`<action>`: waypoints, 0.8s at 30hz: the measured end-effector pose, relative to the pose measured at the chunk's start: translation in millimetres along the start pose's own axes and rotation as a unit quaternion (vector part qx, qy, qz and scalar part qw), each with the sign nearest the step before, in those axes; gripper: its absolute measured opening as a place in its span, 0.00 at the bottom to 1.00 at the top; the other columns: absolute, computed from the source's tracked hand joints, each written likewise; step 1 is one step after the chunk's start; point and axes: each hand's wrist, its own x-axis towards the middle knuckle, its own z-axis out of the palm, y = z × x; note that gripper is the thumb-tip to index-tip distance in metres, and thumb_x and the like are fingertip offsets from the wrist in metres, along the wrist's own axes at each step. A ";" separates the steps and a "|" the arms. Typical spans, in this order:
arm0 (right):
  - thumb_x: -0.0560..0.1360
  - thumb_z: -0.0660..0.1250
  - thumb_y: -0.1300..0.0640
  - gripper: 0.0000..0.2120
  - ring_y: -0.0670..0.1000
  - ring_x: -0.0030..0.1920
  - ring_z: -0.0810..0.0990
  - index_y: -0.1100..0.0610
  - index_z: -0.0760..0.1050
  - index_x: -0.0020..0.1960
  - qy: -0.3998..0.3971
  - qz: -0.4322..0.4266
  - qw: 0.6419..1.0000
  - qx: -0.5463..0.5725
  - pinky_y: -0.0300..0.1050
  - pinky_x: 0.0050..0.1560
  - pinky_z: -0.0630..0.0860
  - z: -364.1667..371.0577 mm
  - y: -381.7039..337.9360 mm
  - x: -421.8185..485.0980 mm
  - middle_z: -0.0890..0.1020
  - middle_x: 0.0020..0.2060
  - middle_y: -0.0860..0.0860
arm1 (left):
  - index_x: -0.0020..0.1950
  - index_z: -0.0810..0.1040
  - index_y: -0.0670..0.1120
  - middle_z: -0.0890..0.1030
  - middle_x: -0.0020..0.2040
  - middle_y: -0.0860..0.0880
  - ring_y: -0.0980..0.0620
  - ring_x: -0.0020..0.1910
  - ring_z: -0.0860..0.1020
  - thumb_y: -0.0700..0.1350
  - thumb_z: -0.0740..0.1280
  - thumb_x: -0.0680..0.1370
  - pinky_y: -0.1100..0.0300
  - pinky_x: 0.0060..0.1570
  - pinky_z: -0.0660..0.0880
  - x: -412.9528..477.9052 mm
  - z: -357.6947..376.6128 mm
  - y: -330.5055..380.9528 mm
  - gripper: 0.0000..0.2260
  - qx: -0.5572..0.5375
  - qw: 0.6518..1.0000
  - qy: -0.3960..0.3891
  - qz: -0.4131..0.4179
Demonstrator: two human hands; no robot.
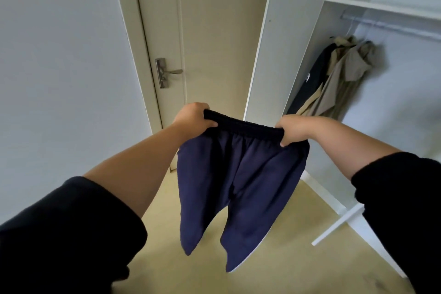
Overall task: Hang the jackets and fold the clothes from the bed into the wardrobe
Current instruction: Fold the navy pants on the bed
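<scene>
In the open wardrobe (298, 31) two jackets (338, 79) hang from the rail (391, 25), while my left hand (194, 116) and right hand (294, 127) each grip the shorts (238, 179) by the waistband.

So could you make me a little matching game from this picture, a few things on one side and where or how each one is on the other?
Things:
1. navy blue shorts with elastic waistband
2. beige jacket
3. silver metal door handle
4. left hand

States:
A. hanging from the wardrobe rail
B. held up in the air by the waistband
C. gripping one end of the waistband
D. on the closed cream door

Pairs: 1-B, 2-A, 3-D, 4-C
</scene>
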 end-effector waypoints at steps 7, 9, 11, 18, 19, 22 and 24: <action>0.70 0.73 0.49 0.12 0.50 0.46 0.80 0.54 0.80 0.50 -0.023 -0.007 0.998 0.066 0.47 0.48 0.78 16.5 18.0 -10.9 0.82 0.44 0.48 | 0.36 0.78 0.53 0.80 0.35 0.55 0.58 0.36 0.77 0.50 0.78 0.67 0.65 0.33 0.70 -5.7 -4.0 -2.2 0.09 -0.107 0.992 -0.051 -0.044; 0.70 0.74 0.51 0.10 0.51 0.44 0.80 0.55 0.80 0.47 0.013 0.002 0.994 0.111 0.45 0.42 0.76 21.3 21.5 -11.4 0.81 0.42 0.50 | 0.37 0.79 0.54 0.80 0.36 0.56 0.59 0.37 0.78 0.50 0.78 0.67 0.66 0.33 0.71 -7.5 -2.9 -2.6 0.08 -0.125 0.989 -0.066 -0.051; 0.69 0.75 0.54 0.08 0.51 0.41 0.78 0.56 0.80 0.42 0.041 0.021 0.983 0.179 0.42 0.37 0.74 27.0 23.8 -10.8 0.81 0.38 0.50 | 0.37 0.79 0.53 0.81 0.36 0.56 0.59 0.36 0.78 0.50 0.78 0.67 0.66 0.33 0.71 -7.8 -0.5 -3.2 0.08 -0.134 0.987 -0.070 -0.060; 0.67 0.76 0.52 0.14 0.50 0.37 0.79 0.62 0.79 0.44 0.062 0.127 0.909 0.392 0.37 0.33 0.75 42.3 17.2 -13.9 0.81 0.38 0.52 | 0.37 0.78 0.47 0.78 0.35 0.51 0.54 0.34 0.75 0.51 0.73 0.70 0.63 0.30 0.70 -9.7 10.7 -5.3 0.10 -0.070 0.994 -0.040 -0.079; 0.67 0.76 0.54 0.15 0.51 0.40 0.81 0.63 0.79 0.48 0.064 0.140 0.886 0.438 0.39 0.36 0.77 45.2 14.5 -12.8 0.82 0.43 0.54 | 0.38 0.78 0.45 0.77 0.34 0.50 0.53 0.34 0.75 0.51 0.72 0.71 0.62 0.30 0.69 -10.0 13.1 -2.4 0.10 -0.058 0.994 -0.040 -0.084; 0.70 0.74 0.57 0.18 0.56 0.47 0.82 0.65 0.75 0.55 0.099 0.194 0.815 0.537 0.50 0.46 0.81 53.5 -0.6 -8.5 0.81 0.50 0.59 | 0.40 0.78 0.40 0.75 0.34 0.48 0.50 0.34 0.73 0.49 0.69 0.72 0.61 0.31 0.69 -11.5 21.4 16.9 0.11 -0.031 0.994 -0.055 -0.090; 0.70 0.74 0.57 0.19 0.58 0.49 0.82 0.65 0.74 0.56 0.121 0.202 0.783 0.576 0.55 0.52 0.80 53.6 -13.2 -8.3 0.81 0.51 0.60 | 0.37 0.76 0.41 0.73 0.32 0.48 0.49 0.32 0.72 0.48 0.68 0.72 0.62 0.30 0.67 -12.2 27.4 31.9 0.11 -0.021 0.993 -0.075 -0.088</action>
